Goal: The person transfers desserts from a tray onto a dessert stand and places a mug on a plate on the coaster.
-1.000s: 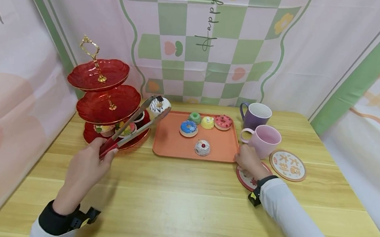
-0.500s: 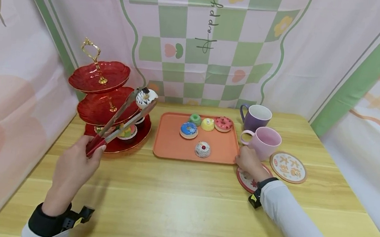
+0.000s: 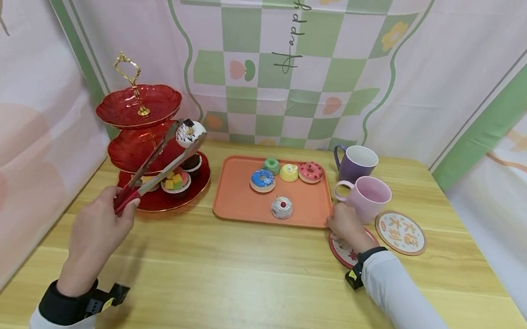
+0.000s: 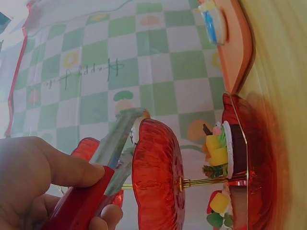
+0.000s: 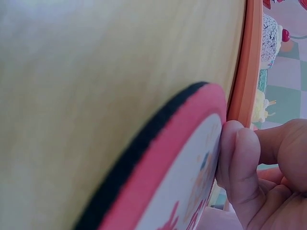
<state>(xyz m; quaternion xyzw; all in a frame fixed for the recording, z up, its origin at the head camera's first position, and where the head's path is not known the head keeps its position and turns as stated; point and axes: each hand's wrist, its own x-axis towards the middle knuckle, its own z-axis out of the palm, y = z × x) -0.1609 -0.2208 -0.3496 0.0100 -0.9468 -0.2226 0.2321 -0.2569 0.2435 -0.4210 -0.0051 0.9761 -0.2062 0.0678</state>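
Note:
My left hand [image 3: 100, 228] grips the red handles of metal tongs [image 3: 166, 170]. Between the tong tips is a white-iced doughnut [image 3: 191, 132] with dark drizzle, overlapping the right edge of the middle tier of the red three-tier cake stand [image 3: 138, 104] in the head view. In the left wrist view the tong arms [image 4: 115, 139] reach behind the middle plate [image 4: 156, 175], which hides most of the doughnut. My right hand [image 3: 349, 227] holds the right rim of the orange tray [image 3: 236, 204] with curled fingers, just over a red-edged coaster [image 5: 192, 139].
On the tray are a blue doughnut [image 3: 262, 180], a pink doughnut [image 3: 311, 172], a green ring cake [image 3: 271, 166], a yellow cake [image 3: 289, 173] and a white cherry-topped cake [image 3: 281, 207]. Cupcakes [image 3: 176, 181] fill the stand's bottom tier. Right stand a purple mug [image 3: 358, 163], pink mug [image 3: 369, 196] and coaster [image 3: 401, 233].
My left hand has moved left with the tongs, carrying the doughnut from beside the tray to the stand's middle tier. My right hand has stayed in place.

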